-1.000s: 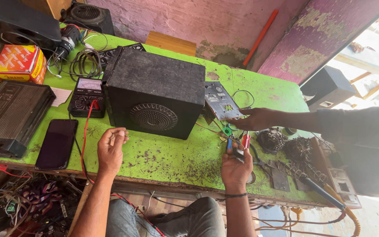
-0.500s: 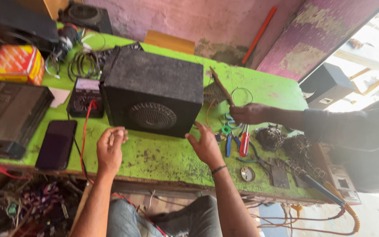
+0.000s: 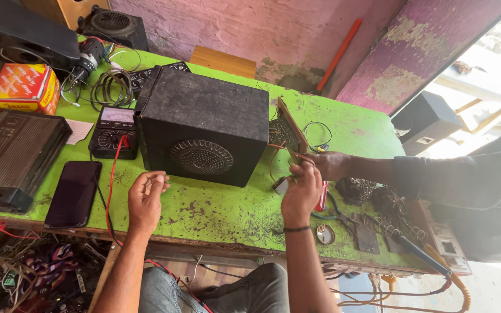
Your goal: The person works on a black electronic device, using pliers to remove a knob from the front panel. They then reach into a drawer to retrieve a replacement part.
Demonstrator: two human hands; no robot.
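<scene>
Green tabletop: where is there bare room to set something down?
Bare green top lies between the left hand and right hand, in front of the black speaker box, and beyond the circuit board toward the wall. Tools and parts crowd the right end; the left holds phone and multimeter.

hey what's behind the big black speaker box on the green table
Behind the black speaker box lie a coil of black cable and a dark flat panel, partly showing. The box itself hides whatever sits directly against its back face, so that stretch of green table cannot be seen.
</scene>
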